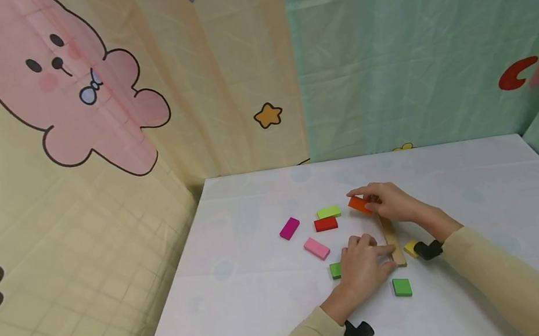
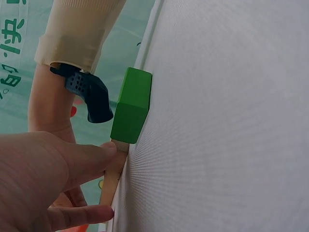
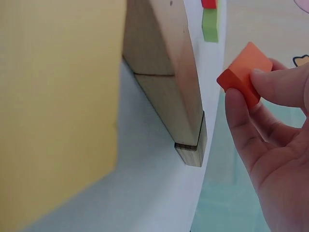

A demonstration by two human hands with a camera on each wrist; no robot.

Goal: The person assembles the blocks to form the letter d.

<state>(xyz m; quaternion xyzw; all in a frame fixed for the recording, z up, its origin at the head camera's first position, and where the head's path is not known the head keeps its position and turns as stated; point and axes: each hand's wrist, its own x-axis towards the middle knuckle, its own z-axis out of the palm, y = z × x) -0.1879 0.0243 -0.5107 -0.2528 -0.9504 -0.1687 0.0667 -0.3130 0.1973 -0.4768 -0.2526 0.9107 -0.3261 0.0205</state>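
Although the orange block sits just beside the wooden block row, the two are set at an angle, and this offset is the governing relation. Reading the head view with 12 o'clock pointing away from the person, the orange block is at 10 o'clock from the row's far end. Its visible part slopes from 10 to 4 o'clock, whereas the row's long axis runs almost exactly 12 to 6. The right hand is the nearer one: it grasps the orange block between thumb and fingers, and the right wrist view suggests that the block is raised off the table. That view also shows seams dividing the row into segments butted end to end. The left hand lies at 6 o'clock from the orange block, unclenched, with thumb and one extended finger touching the row near its close end. Around the row, the yellow block lies at 3 o'clock, and one green block at 6. From the orange block, the lime block, red block and magenta block lie towards 9 o'clock, the pink block towards 8.
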